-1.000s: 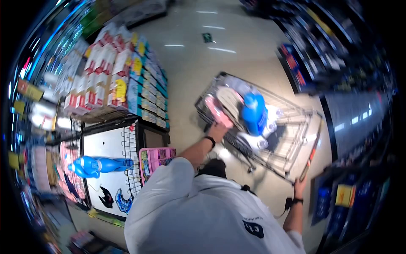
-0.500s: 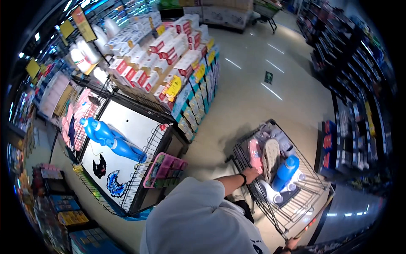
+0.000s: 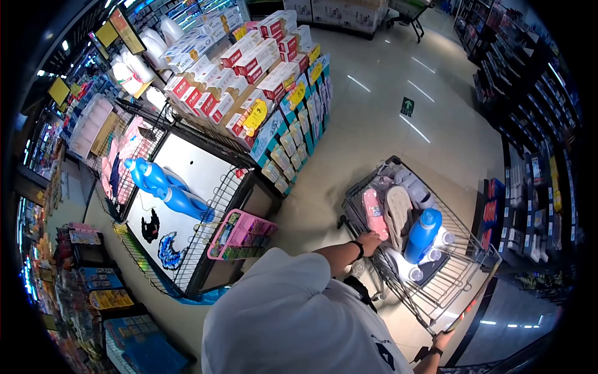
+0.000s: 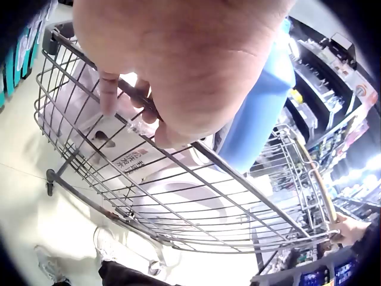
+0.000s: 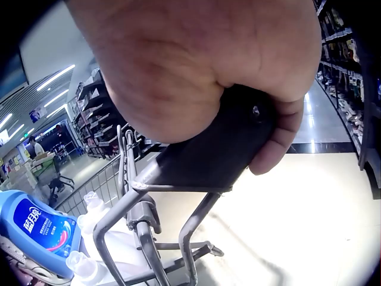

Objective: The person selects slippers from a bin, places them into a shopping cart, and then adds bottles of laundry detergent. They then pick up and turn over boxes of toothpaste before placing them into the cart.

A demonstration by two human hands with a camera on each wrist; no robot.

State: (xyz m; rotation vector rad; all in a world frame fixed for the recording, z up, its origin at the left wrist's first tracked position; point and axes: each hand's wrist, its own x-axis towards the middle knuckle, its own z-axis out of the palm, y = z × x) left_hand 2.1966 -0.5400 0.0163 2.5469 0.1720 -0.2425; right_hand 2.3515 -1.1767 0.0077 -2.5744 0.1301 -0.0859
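Note:
A wire shopping cart point(image 4: 253, 194) stands in front of me. My left hand point(image 3: 369, 242) grips its side rim, and the left wrist view shows the fingers hooked over the rail. At the handle's near end, my right hand point(image 3: 442, 340) is wrapped round the black end piece point(image 5: 205, 146). Inside the cart lie a pink package point(image 3: 375, 215), a pair of beige slippers point(image 3: 398, 212) and a grey-lilac bundle point(image 3: 414, 189). A big blue detergent bottle point(image 3: 423, 235) stands beside white bottles point(image 3: 400, 265).
To the left, a display table point(image 3: 187, 163) carries blue bottles point(image 3: 168, 190), with a pink rack point(image 3: 242, 235) on its side. Stacked boxes point(image 3: 249, 68) rise behind it. Dark shelves point(image 3: 529, 106) line the right. Tiled floor point(image 3: 355, 124) with a green arrow sign point(image 3: 407, 106) runs ahead.
The head view has swung left and up, so the cart sits lower and farther right in it. Both hands have stayed on the cart.

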